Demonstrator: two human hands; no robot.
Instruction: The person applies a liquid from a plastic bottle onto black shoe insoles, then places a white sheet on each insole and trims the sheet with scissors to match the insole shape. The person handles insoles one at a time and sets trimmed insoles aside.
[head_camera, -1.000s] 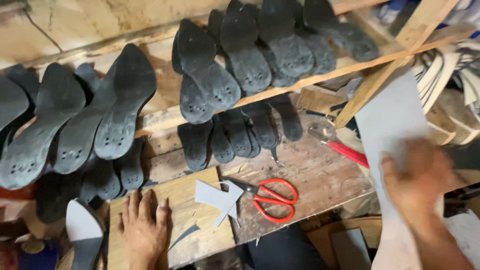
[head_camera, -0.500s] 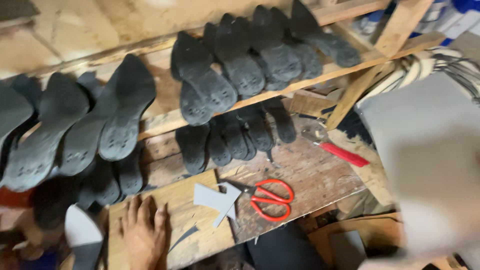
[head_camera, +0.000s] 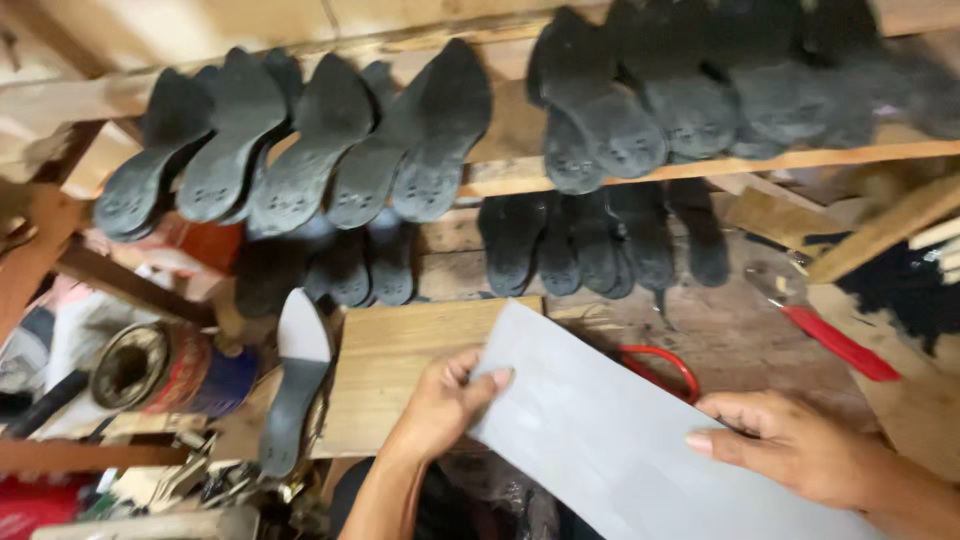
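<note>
Since half a second ago the large flat grey sheet of stiff material (head_camera: 620, 430) has come down from the right over the worktop, and the left hand (head_camera: 440, 405) has lifted off the board to take its edge. Rough wooden shelves (head_camera: 640, 170) carry rows of black rubber shoe soles (head_camera: 300, 150) above a scarred wooden worktop (head_camera: 740, 340). At left sits a round red and blue tin (head_camera: 165, 368), then a pale wooden board (head_camera: 400, 370). Left fingers pinch the sheet's near edge; the right hand (head_camera: 800, 450) lies on top, fingers flat and pressing. Red-handled scissors (head_camera: 665, 365) peek from beneath the sheet.
</note>
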